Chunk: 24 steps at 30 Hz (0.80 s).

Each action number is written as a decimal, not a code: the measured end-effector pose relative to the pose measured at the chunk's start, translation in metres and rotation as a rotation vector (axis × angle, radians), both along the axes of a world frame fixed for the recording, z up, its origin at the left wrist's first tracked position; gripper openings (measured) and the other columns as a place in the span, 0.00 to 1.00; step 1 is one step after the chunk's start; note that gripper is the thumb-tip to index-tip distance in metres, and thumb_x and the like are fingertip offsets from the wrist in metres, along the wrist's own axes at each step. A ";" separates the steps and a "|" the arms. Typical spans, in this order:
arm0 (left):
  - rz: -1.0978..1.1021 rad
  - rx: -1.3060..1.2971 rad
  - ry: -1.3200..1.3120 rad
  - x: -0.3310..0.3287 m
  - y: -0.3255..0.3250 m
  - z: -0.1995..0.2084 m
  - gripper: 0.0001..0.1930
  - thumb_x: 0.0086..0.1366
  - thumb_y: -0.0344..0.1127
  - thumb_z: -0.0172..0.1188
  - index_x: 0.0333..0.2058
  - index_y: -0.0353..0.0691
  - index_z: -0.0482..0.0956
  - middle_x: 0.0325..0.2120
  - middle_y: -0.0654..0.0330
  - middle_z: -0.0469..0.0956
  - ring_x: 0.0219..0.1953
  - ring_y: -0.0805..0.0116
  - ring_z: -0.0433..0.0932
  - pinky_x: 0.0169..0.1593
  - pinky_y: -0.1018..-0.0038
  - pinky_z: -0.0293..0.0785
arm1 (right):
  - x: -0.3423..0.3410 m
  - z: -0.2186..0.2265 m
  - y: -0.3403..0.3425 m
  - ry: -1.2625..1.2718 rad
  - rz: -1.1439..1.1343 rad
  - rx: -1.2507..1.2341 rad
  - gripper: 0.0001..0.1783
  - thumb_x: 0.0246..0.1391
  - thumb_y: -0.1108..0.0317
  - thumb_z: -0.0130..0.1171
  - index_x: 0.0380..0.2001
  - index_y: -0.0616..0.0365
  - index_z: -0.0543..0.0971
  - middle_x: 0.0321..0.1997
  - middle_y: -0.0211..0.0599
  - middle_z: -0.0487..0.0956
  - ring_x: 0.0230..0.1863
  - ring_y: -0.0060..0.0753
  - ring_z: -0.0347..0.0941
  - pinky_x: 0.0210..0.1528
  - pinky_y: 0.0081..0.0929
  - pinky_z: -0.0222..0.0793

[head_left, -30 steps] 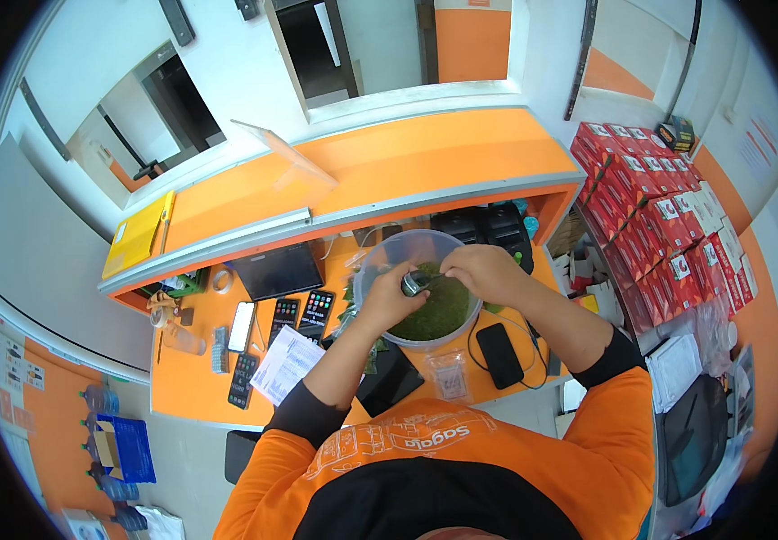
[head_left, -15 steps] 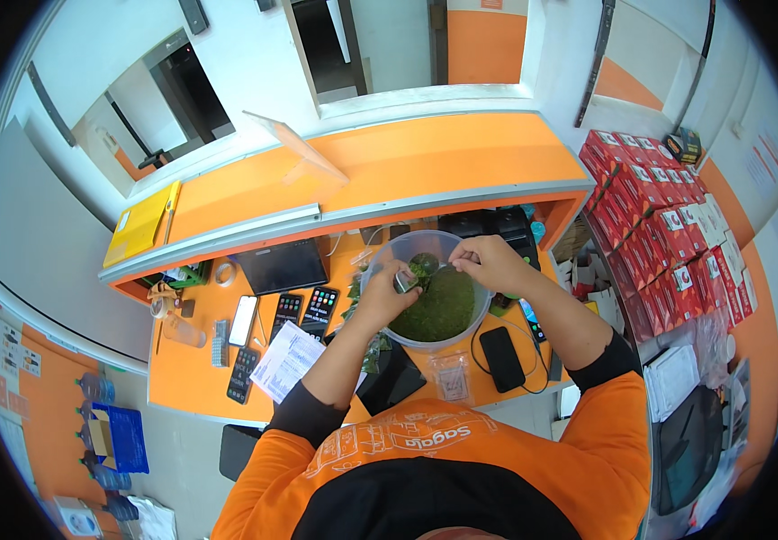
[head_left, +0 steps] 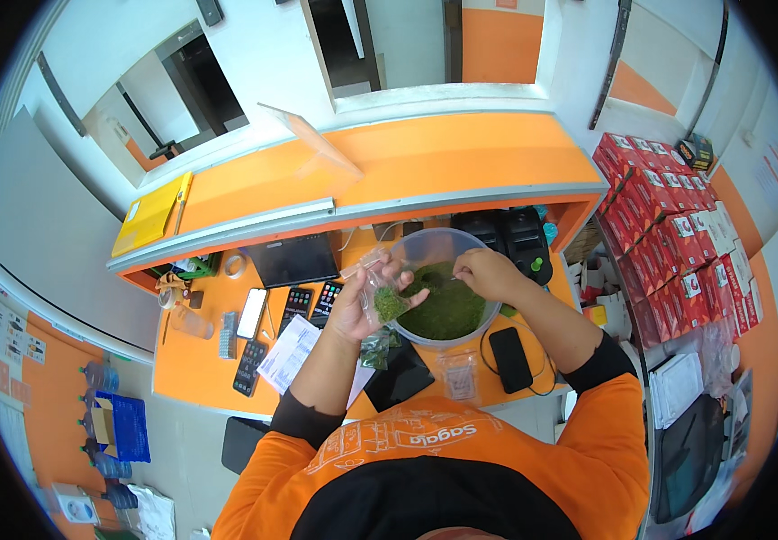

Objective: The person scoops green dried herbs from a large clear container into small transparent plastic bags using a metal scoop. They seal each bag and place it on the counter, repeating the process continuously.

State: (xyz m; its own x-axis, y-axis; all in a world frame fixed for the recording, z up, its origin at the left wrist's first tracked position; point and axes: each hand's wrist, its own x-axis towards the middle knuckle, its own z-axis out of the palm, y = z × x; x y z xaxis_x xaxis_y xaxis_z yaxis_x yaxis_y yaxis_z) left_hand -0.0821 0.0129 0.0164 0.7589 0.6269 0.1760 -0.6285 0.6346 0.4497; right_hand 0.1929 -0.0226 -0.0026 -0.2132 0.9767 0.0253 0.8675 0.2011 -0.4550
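Observation:
A large clear plastic tub [head_left: 481, 335] on the orange desk holds a mass of fine green flakes [head_left: 443, 310]. My left hand [head_left: 353, 308], palm turned up, holds a small clear plastic bag [head_left: 391, 304] beside the tub's left rim. Green flakes fill the lower part of this bag. My right hand [head_left: 490, 273] reaches over the tub's right side, its fingers pinched on what appears to be a thin spoon, whose bowl end is down at the flakes and hard to see. Filled bags of green stuff [head_left: 376, 347] lie just below my left hand.
Left of the tub are a laptop [head_left: 294, 261], several phones, papers [head_left: 292, 353] and a plastic bottle [head_left: 193, 321]. A black phone [head_left: 510, 358] with a cable and a clear packet [head_left: 459, 375] lie near the front edge. Red boxes [head_left: 677, 243] are stacked at right.
My left hand has moved left from over the tub and turned palm up, bringing the bag of green flakes into view. My right hand stays over the tub, with the spoon lower among the flakes.

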 end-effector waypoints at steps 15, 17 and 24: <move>-0.245 0.315 0.200 -0.003 -0.018 -0.007 0.34 0.70 0.55 0.58 0.62 0.35 0.64 0.54 0.55 0.70 0.59 0.61 0.71 0.67 0.48 0.66 | -0.072 0.077 -0.037 0.317 0.316 0.483 0.14 0.60 0.66 0.62 0.47 0.58 0.77 0.51 0.41 0.77 0.52 0.47 0.73 0.53 0.38 0.69; -0.294 0.307 0.168 0.002 -0.020 -0.003 0.34 0.71 0.49 0.59 0.66 0.32 0.60 0.60 0.51 0.68 0.65 0.60 0.69 0.66 0.59 0.68 | -0.072 0.077 -0.038 0.362 0.311 0.394 0.11 0.59 0.66 0.63 0.42 0.59 0.78 0.47 0.41 0.78 0.49 0.46 0.74 0.50 0.37 0.70; -0.196 0.567 0.624 0.003 -0.034 -0.012 0.29 0.75 0.37 0.55 0.68 0.32 0.59 0.57 0.50 0.77 0.61 0.60 0.74 0.66 0.66 0.68 | -0.064 0.076 -0.041 0.647 0.110 0.240 0.08 0.58 0.69 0.65 0.36 0.62 0.79 0.30 0.38 0.80 0.32 0.30 0.76 0.38 0.29 0.72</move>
State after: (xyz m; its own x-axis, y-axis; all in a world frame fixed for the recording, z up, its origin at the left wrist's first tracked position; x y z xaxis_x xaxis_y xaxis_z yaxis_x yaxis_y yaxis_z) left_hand -0.0794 -0.0214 0.0045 0.9063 0.4181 -0.0623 -0.0642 0.2816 0.9574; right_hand 0.1285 -0.0635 0.0733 -0.1799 0.9018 0.3928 0.4056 0.4318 -0.8056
